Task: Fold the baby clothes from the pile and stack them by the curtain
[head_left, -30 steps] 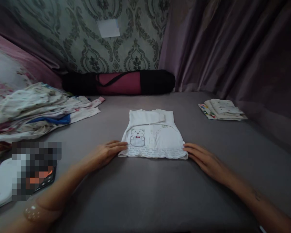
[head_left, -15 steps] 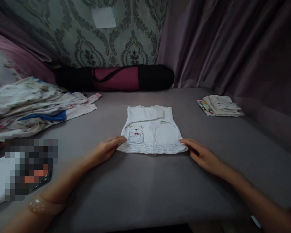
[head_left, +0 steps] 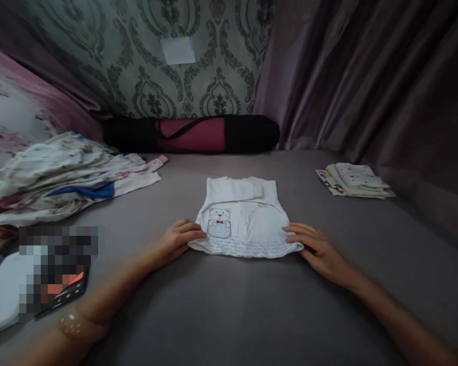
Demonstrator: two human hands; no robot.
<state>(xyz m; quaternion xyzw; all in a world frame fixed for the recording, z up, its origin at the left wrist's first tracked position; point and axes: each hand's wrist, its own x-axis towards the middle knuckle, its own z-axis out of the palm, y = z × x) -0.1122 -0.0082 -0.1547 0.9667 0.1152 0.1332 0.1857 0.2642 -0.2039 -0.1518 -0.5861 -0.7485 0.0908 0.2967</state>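
Observation:
A small white shirt [head_left: 248, 218] with a printed bear and lines of text lies flat on the grey surface [head_left: 229, 305], its sleeves folded across the upper part. My left hand [head_left: 181, 238] rests at the shirt's lower left edge, fingers stretched onto the cloth. At the lower right edge lies my right hand [head_left: 313, 246], its fingers spread and touching the fabric from above. Neither hand grips the cloth.
A heap of clothes [head_left: 61, 173] is at the left, with a white phone-like object [head_left: 7, 290] nearer. Folded clothes [head_left: 354, 180] are stacked at the right. A black and maroon bag [head_left: 193, 134] lies along the patterned wall [head_left: 137, 66].
The whole view has shifted, so things appear lower and slightly to the right. The fingers of my right hand have spread more and reach a little farther over the shirt.

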